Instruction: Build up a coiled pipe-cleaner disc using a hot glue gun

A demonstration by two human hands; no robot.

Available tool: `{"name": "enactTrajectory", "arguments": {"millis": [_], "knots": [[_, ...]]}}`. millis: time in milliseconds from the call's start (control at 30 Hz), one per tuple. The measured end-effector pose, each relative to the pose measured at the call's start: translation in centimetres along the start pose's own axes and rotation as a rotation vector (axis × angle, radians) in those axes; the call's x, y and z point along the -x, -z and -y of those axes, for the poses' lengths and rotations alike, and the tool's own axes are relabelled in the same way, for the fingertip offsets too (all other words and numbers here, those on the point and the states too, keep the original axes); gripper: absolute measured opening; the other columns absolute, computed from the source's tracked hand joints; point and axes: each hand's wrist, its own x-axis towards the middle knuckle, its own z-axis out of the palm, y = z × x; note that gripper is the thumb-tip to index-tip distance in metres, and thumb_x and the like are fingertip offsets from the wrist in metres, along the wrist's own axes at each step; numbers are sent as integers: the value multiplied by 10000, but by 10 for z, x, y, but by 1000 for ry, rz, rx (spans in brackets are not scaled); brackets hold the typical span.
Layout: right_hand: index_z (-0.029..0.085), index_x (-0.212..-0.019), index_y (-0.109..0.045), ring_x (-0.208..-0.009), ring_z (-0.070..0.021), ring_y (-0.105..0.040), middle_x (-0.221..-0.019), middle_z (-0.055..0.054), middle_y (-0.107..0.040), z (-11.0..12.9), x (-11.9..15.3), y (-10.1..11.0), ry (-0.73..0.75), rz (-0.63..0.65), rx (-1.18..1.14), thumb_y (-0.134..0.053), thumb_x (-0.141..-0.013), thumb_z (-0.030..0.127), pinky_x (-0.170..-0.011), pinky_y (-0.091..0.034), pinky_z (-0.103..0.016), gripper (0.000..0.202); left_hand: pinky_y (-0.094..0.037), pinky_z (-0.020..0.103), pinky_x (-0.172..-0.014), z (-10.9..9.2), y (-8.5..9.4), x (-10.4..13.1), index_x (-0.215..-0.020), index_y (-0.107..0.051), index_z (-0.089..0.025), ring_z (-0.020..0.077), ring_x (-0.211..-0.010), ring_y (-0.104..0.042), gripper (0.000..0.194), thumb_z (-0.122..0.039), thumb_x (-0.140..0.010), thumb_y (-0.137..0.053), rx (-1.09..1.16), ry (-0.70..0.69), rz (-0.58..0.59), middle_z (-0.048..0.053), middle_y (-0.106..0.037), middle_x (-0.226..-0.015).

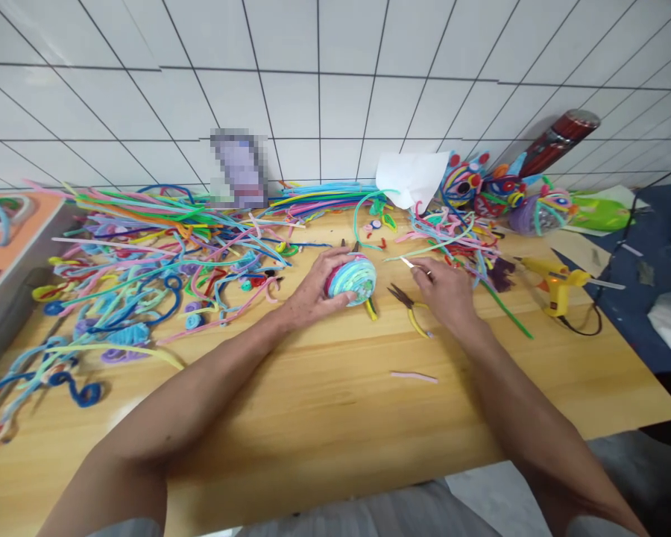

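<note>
A round ball wrapped in blue, green and dark pink pipe cleaner (pixel 358 279) is in my left hand (pixel 318 287), whose fingers curl round its left side. To the right, my right hand (pixel 439 287) pinches a small white stick (pixel 407 262) between thumb and fingers. Pliers with yellow handles (pixel 418 321) lie on the table between the hands, their dark jaws pointing up and left. A short yellow piece (pixel 372 309) shows just below the ball. A pale pink pipe cleaner piece (pixel 414 377) rests nearer the front.
Tangled pipe cleaners (pixel 162 276) cover the left side. A yellow glue gun (pixel 559 283) with a black cord lies at the right. Decorated figures (pixel 464 181), white paper (pixel 412 177) and a red cylinder (pixel 559 142) are along the tiled wall.
</note>
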Motion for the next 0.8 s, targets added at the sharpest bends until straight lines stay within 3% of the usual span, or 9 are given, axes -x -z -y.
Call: {"name": "enactTrajectory", "arguments": {"millis": [100,200,333,400,500,633,800], "knots": [[203,-994,-837,-901,-276,-760,-1062,-132,-836,-10,-3,13,-15,72,211,-629,-999,285,-705,-493,-365,224,-407,576,-1297,0,0,0,-1581,-464,-245,343,-1582,-435,646,-479,-1027,-701,-2,14,-4,188,-509,-1610],[209,-903,-824,-787,-253,-725,-991,-130,-825,1,1,36,-40,37,298,-661,-1002,352,-632,-430,-354,239,-409,572,-1295,2,-1,0,-1582,-466,-247,340,-1569,-448,650,-481,-1025,-704,0,5,-6,185,-522,-1598],[250,-967,-796,-739,-200,-708,-880,-47,-809,39,2,51,109,12,-54,-677,-996,345,-687,-498,-331,155,-428,571,-1274,3,-2,-1,-1585,-465,-257,337,-1539,-474,655,-492,-1023,-705,2,-27,-20,180,-553,-1567],[251,-962,-770,-718,-182,-697,-833,-19,-788,59,-3,45,160,47,-244,-694,-971,305,-672,-505,-310,94,-421,574,-1279,3,-3,-1,-1589,-460,-259,334,-1546,-467,652,-496,-1029,-696,8,-29,-22,179,-555,-1569],[243,-909,-726,-700,-170,-678,-808,-8,-767,77,-11,27,190,93,-351,-717,-930,260,-656,-498,-297,28,-414,580,-1286,2,-3,-1,-1595,-453,-260,331,-1561,-454,654,-505,-1035,-685,20,-36,-20,178,-554,-1570],[245,-890,-689,-691,-167,-661,-824,-9,-763,80,-16,11,218,132,-364,-727,-908,243,-673,-506,-302,42,-418,583,-1284,2,-3,-1,-1593,-450,-269,330,-1562,-452,649,-464,-1029,-705,27,-42,-20,172,-551,-1573],[251,-870,-664,-678,-165,-648,-795,-1,-741,78,-16,6,228,103,-374,-701,-912,224,-670,-505,-300,62,-410,588,-1290,2,-3,-1,-1596,-448,-279,335,-1569,-442,663,-428,-1015,-730,41,-39,-17,163,-561,-1573]]}}
